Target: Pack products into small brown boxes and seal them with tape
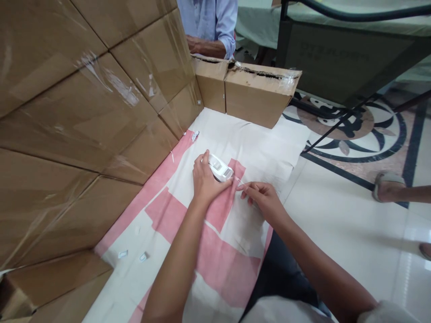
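My left hand is wrapped around a small white device, holding it just above a white and pink cloth spread on the floor. My right hand is pinched on a thin clear strip that runs from the device's front end to my fingertips. Both hands hover close together over the cloth's pink patch.
A wall of taped cardboard boxes rises on the left; two smaller boxes stand at the cloth's far edge. Another person in a blue shirt sits behind them. A sandalled foot rests on the tiled floor at right. Small white scraps lie on the cloth.
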The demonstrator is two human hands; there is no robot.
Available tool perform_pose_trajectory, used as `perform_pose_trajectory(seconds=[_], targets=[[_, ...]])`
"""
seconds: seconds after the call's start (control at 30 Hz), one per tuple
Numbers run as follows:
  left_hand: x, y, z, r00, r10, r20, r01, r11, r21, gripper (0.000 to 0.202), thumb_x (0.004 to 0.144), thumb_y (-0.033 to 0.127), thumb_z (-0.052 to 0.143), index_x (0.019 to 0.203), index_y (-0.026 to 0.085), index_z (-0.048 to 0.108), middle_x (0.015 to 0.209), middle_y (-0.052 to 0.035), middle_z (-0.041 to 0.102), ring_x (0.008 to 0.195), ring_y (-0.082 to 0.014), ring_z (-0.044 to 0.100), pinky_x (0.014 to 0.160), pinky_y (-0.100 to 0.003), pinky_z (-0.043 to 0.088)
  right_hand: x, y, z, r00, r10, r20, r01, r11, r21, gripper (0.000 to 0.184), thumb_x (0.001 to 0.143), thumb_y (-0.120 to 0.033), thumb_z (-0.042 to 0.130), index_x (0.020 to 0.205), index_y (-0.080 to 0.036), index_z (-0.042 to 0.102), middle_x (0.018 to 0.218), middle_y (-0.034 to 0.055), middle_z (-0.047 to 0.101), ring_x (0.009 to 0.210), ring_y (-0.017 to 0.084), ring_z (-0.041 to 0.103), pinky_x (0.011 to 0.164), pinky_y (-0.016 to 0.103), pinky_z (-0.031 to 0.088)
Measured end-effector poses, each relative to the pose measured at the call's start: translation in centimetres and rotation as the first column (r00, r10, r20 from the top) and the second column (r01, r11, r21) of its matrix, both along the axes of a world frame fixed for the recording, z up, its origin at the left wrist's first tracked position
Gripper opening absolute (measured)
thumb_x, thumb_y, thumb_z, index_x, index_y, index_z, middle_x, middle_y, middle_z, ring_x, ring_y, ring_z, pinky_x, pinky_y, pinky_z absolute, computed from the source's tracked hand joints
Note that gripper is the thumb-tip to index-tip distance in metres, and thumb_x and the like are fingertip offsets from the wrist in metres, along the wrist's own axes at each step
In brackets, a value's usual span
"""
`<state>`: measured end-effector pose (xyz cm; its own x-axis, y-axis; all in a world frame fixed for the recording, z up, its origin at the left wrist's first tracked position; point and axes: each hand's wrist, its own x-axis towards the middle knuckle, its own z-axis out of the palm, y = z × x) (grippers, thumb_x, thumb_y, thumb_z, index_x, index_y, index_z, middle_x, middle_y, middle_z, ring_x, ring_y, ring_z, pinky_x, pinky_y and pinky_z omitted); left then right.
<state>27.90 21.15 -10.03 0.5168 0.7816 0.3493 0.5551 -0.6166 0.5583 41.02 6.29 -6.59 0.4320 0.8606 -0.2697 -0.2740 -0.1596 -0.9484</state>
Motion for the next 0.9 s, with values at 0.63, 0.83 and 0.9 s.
perform_pose_trajectory(seconds=[0.63,0.83,0.9], targets=[[-0.01,-0.01,0.22,1.000,0.002,0.005,-0.002,1.000,-0.025,0.120,0.059,0.047,0.087,0.155,0.022,0.019,0.145,-0.0187,0.038,0.139,-0.0381,0.040,0.114,-0.054,0.037,0.00,-0.10,-0.03,1.000,0.006,0.011,-0.006,1.000,-0.005,0.053,0.079,-0.034,0.071,0.049,-0.021,0.030,0.093,0.0093,0.077,0.070,0.017,0.062,0.052,0.026,0.042],[0.09,-0.55,0.47,0.999,0.035,0.035,-0.036,0.999,0.019,0.117,0.058,0.046,0.088,0.153,0.023,0.023,0.140,-0.0175,0.040,0.134,-0.0380,0.043,0.110,-0.055,0.040,0.05,-0.12,-0.08,1.000,-0.003,0.008,0.003,1.000,-0.003,0.054,0.078,-0.035,0.072,0.048,-0.021,0.030,0.091,0.0095,0.077,0.069,0.016,0.062,0.052,0.026,0.043],[0.08,-0.92,0.58,0.996,0.086,0.023,-0.086,0.996,0.038,0.116,0.057,0.049,0.089,0.151,0.024,0.027,0.138,-0.0178,0.041,0.132,-0.0394,0.044,0.109,-0.057,0.040,0.09,-0.07,-0.09,1.000,-0.015,0.006,0.015,1.000,-0.006,0.054,0.077,-0.035,0.073,0.047,-0.021,0.031,0.089,0.0095,0.077,0.070,0.017,0.063,0.051,0.026,0.043]])
